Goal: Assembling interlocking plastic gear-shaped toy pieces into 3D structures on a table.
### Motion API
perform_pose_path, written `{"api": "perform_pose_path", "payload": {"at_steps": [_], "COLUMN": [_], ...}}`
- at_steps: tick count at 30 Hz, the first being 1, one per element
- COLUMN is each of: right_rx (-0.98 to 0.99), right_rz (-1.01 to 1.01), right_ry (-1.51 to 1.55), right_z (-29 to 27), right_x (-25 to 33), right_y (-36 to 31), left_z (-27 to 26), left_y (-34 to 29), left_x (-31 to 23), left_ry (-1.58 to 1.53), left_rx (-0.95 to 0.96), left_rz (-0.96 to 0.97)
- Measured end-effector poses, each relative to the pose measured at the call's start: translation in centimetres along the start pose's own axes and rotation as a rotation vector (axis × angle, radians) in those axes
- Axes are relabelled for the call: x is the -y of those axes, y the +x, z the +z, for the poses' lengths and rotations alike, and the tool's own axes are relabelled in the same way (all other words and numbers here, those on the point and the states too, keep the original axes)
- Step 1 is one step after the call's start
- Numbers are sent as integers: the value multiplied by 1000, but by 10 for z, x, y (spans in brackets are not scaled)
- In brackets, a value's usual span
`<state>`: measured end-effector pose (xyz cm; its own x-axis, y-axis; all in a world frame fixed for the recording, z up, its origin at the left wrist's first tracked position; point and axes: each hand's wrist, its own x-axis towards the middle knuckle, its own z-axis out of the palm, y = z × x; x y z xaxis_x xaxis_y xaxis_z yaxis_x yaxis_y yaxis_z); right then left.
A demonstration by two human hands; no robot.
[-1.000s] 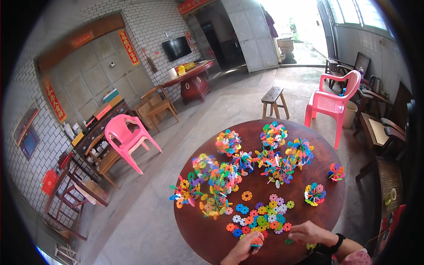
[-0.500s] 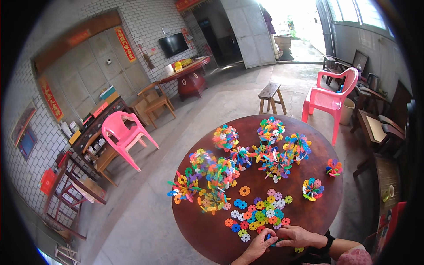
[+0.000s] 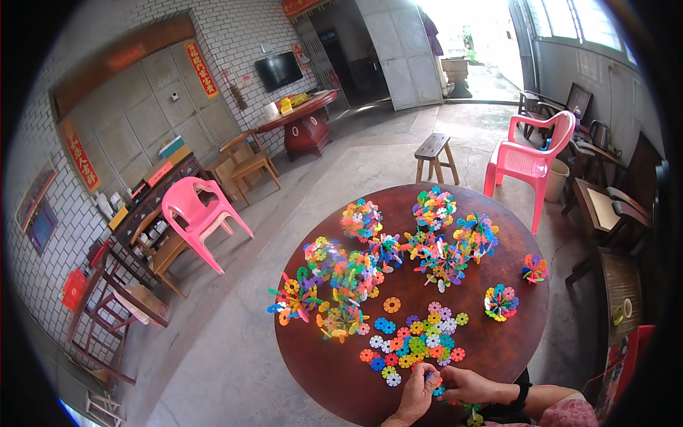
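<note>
Close to the table's near edge, my left hand [image 3: 417, 396] pinches a small notched plastic disc, mostly covered by the fingers. My right hand [image 3: 466, 386] meets it from the right, its fingers closed around a blue notched disc [image 3: 439, 391]. Whether the two pieces are joined cannot be made out. Under my right wrist some green notched discs [image 3: 474, 410] show in part. Just beyond my hands lies a spread of loose flower-shaped discs [image 3: 417, 346] in many colours, with one orange disc [image 3: 392, 305] apart from them.
On the round brown table [image 3: 320, 370], several ball-shaped disc clusters stand farther back, among them a multicoloured ball [image 3: 434, 208]. Two smaller clusters, one a red-and-blue ball [image 3: 501, 303], sit at the right. Beyond are a wooden stool [image 3: 433, 147] and a pink chair [image 3: 530, 158].
My left hand has turned more upright and my hands have drawn slightly closer to the near edge. A blue disc shows between them, and green discs show more under my right wrist.
</note>
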<state>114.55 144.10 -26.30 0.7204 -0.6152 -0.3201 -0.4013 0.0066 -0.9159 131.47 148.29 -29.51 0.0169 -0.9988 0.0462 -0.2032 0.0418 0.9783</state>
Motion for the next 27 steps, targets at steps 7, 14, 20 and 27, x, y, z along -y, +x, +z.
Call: {"api": "perform_pose_path", "payload": {"at_steps": [7, 14, 20, 27], "right_rx": [219, 296, 10, 134], "right_rz": [137, 172, -312, -125], "right_ry": [693, 599, -241, -194], "right_z": [-10, -4, -13, -7], "right_x": [5, -18, -12, 7], "right_y": [-4, 0, 3, -5], "left_z": [-9, -13, -22, -27], "left_y": [-2, -1, 7, 9], "left_x": [-23, -33, -32, -12], "left_ry": [139, 272, 169, -19], "left_rx": [-30, 9, 395, 635], "left_rz": [123, 374, -25, -161]}}
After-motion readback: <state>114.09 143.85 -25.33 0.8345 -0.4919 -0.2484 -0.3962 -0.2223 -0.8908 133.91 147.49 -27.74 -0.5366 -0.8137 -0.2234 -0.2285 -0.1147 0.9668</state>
